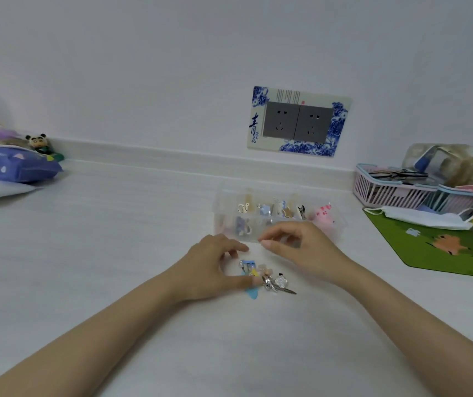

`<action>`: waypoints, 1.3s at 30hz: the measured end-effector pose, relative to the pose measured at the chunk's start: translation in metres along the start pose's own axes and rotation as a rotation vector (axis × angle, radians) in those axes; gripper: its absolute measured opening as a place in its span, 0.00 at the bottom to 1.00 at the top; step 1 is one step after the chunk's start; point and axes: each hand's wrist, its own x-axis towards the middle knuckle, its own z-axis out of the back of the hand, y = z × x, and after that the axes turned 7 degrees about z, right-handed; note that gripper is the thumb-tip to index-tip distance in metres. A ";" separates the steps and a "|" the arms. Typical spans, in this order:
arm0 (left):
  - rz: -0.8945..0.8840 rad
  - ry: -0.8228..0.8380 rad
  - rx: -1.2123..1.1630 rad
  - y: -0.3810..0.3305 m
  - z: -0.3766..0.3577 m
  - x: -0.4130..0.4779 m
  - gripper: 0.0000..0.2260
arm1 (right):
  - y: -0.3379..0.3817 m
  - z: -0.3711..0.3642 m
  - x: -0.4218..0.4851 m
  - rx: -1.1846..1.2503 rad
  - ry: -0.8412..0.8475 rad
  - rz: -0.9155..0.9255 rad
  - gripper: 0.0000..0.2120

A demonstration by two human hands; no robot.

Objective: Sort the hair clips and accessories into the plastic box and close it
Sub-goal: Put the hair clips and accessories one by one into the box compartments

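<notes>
A clear plastic box [224,202] with small compartments lies open on the white surface; several clips and a pink accessory [324,214] sit in its cells. In front of it is a small pile of loose hair clips [269,277], among them a blue piece [252,294] and a silver clip [284,290]. My left hand [212,267] rests at the pile's left side, thumb touching the clips, fingers curled. My right hand [301,247] hovers over the box's front edge, thumb and forefinger close together; whether they pinch anything is unclear.
A pink basket [387,193] with glasses and clutter stands at the right, with a face mask [424,217] on a green mat [444,247] in front. A purple packet [14,167] and a panda figure [39,141] lie at the far left. A wall socket [298,121] is behind.
</notes>
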 end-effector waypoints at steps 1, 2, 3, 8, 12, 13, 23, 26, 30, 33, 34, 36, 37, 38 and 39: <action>-0.021 0.004 0.043 -0.001 -0.003 0.001 0.28 | -0.006 0.001 -0.005 0.017 -0.024 -0.029 0.03; -0.041 0.002 0.054 -0.001 -0.004 0.001 0.27 | -0.010 0.002 -0.008 0.040 -0.056 -0.050 0.04; -0.054 -0.003 0.046 0.000 -0.005 0.001 0.25 | -0.012 0.003 -0.010 0.063 -0.085 -0.063 0.06; -0.126 -0.018 -0.021 0.004 -0.001 -0.003 0.18 | -0.010 -0.006 -0.011 0.099 -0.085 -0.067 0.04; -0.110 0.027 -0.093 0.004 0.004 -0.005 0.13 | -0.007 -0.013 -0.013 0.085 0.001 -0.069 0.02; -0.106 0.049 -0.084 0.004 0.007 -0.005 0.15 | -0.007 -0.014 -0.014 0.084 0.023 -0.067 0.03; 0.018 0.251 -0.057 0.015 0.038 -0.011 0.06 | -0.007 -0.015 -0.016 0.096 0.031 -0.066 0.03; 0.004 0.200 -0.088 0.016 0.041 -0.010 0.06 | -0.002 -0.016 -0.016 0.141 0.000 -0.060 0.04; -0.089 -0.046 -0.232 0.010 0.042 -0.005 0.06 | 0.009 -0.025 -0.008 0.326 -0.040 -0.080 0.04; -0.126 -0.198 -0.282 0.005 0.036 -0.001 0.06 | 0.022 -0.030 0.006 0.409 -0.100 -0.052 0.03; -0.127 -0.230 -0.307 0.004 0.034 0.001 0.06 | 0.027 -0.029 0.013 0.411 -0.121 -0.038 0.03; -0.121 -0.290 -0.350 0.003 0.032 0.005 0.07 | 0.036 -0.025 0.030 0.379 -0.156 -0.005 0.02; -0.112 -0.328 -0.366 0.003 0.033 0.008 0.07 | 0.039 -0.022 0.040 0.354 -0.172 0.012 0.03; -0.097 -0.368 -0.381 0.003 0.034 0.010 0.07 | 0.041 -0.019 0.049 0.321 -0.178 0.027 0.02; -0.076 -0.403 -0.398 0.004 0.036 0.013 0.08 | 0.042 -0.016 0.057 0.291 -0.168 0.033 0.01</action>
